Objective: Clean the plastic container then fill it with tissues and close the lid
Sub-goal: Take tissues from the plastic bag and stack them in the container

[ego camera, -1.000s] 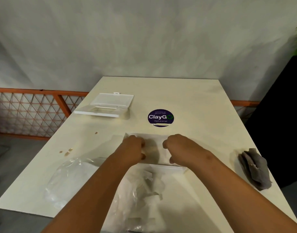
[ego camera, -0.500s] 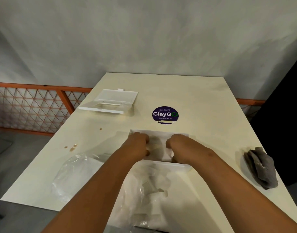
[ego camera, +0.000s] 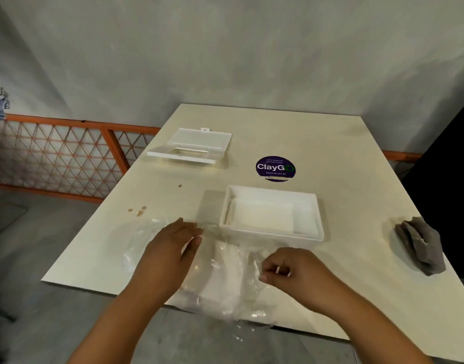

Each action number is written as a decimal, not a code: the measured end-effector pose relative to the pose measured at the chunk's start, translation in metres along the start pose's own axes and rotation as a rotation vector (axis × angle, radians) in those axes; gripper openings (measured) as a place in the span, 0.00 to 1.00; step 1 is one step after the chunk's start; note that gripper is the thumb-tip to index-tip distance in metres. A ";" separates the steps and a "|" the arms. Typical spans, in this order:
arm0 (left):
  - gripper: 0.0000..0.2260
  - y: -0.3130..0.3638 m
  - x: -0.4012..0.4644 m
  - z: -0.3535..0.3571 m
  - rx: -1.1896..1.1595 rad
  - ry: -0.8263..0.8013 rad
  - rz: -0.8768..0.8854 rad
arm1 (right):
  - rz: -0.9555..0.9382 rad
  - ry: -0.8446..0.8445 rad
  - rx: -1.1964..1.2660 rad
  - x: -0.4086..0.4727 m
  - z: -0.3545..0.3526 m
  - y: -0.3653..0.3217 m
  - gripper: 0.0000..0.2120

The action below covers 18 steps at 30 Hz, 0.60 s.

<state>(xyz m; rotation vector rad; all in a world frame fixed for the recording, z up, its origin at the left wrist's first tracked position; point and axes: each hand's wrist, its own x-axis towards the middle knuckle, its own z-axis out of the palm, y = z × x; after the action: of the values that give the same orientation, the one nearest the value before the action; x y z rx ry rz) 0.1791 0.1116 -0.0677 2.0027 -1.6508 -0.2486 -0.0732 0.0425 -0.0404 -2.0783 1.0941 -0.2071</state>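
Observation:
A white plastic container (ego camera: 315,236) sits open in the middle of the table, with white tissues (ego camera: 262,215) lying flat inside. Its lid (ego camera: 196,145) lies apart at the back left. A clear plastic wrapper (ego camera: 225,274) with more white tissues in it lies at the near edge. My left hand (ego camera: 173,248) rests on the wrapper's left side, fingers spread. On the right, my right hand (ego camera: 291,269) pinches the film between its fingertips.
A crumpled grey cloth (ego camera: 420,245) lies near the table's right edge. A round purple ClayGo sticker (ego camera: 275,168) is beyond the container. Small brown crumbs (ego camera: 139,210) dot the left side. An orange lattice fence (ego camera: 68,151) runs along the left.
Both hands have pulled back out of the container toward me and now sit on the wrapper. The tissues stay in the container. The camera has shifted back.

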 end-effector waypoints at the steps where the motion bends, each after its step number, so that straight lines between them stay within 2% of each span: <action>1: 0.14 -0.006 -0.003 0.004 0.081 -0.001 0.040 | 0.004 0.054 -0.013 0.003 0.010 0.001 0.12; 3: 0.21 -0.014 -0.007 0.010 0.182 -0.026 0.094 | 0.036 0.170 -0.020 0.010 0.030 0.003 0.16; 6: 0.26 -0.018 -0.010 0.016 0.214 -0.068 0.095 | 0.112 0.265 -0.019 0.021 0.045 0.001 0.09; 7: 0.27 -0.019 -0.011 0.018 0.212 -0.076 0.094 | 0.131 0.281 -0.005 0.024 0.048 -0.001 0.09; 9: 0.27 -0.021 -0.013 0.024 0.207 -0.082 0.096 | 0.156 0.295 0.002 0.028 0.051 -0.004 0.12; 18: 0.27 -0.025 -0.015 0.029 0.201 -0.045 0.101 | 0.121 0.398 0.023 0.040 0.064 -0.009 0.08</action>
<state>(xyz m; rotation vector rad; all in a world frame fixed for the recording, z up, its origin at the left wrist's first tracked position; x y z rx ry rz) 0.1837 0.1209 -0.1078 2.0637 -1.8638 -0.0949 -0.0137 0.0505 -0.0864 -1.9897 1.4390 -0.5894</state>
